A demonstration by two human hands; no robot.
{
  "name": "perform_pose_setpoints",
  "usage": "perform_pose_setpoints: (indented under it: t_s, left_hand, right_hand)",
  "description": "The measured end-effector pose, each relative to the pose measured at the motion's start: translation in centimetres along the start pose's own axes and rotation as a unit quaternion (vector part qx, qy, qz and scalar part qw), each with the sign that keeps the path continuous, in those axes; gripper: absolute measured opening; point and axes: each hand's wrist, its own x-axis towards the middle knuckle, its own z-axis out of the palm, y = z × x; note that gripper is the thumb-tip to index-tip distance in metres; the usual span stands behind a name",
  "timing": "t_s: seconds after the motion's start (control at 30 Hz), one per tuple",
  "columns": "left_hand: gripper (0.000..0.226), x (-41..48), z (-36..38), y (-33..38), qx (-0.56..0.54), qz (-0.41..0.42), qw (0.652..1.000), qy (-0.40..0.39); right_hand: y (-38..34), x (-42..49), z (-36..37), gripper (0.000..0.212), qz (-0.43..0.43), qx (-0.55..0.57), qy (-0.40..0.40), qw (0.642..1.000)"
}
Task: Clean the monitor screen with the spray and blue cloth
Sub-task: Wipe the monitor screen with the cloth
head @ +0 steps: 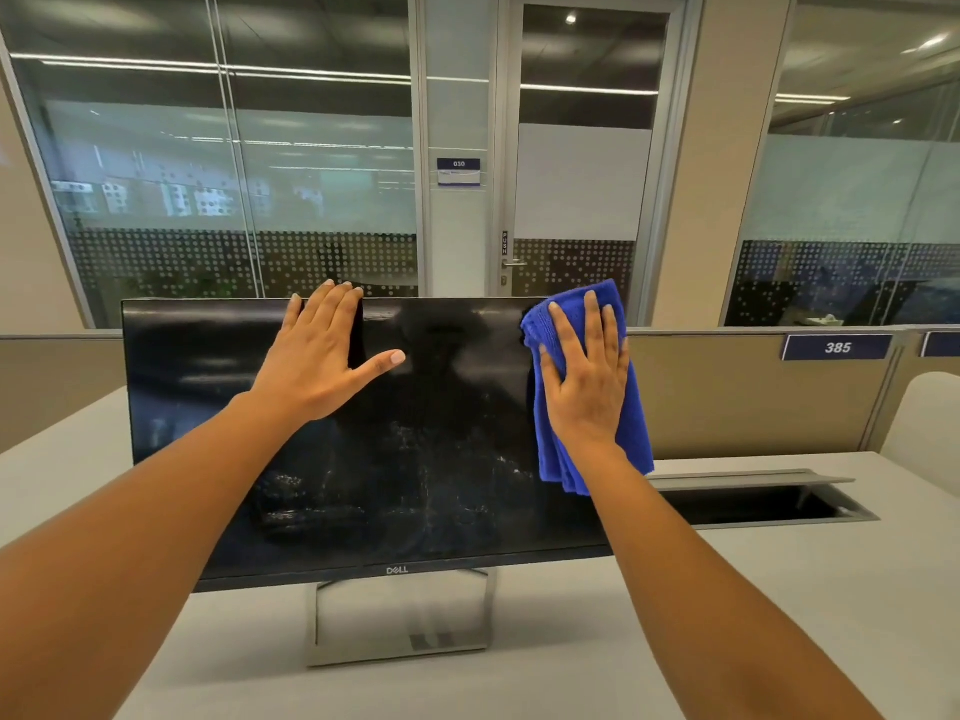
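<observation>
The monitor stands at frame centre on the counter, screen facing the camera, long axis left to right. Wet streaks across its lower half suggest wiping is under way, not finished. The right hand presses the blue cloth flat at upper right; the left hand lies open, steadying the top edge. No spray bottle is visible.
</observation>
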Motion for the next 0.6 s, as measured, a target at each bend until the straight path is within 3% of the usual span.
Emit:
perform_pose_setpoints:
  t_s: [0.37,0.6]
  left_hand:
    - [0.101,0.0,0.3,0.0,-0.008,-0.004,1.0,0.005]
    - [0.104,0.0,0.4,0.0,-0.004,-0.003,1.0,0.007]
  right_hand:
    - [-1.1,-5.6,1.2,0.051,0.117,0.003,0.007,0.993]
    - [-8.5,-6.7,3.3,0.055,-0.019,-0.039,-0.028,0.999]
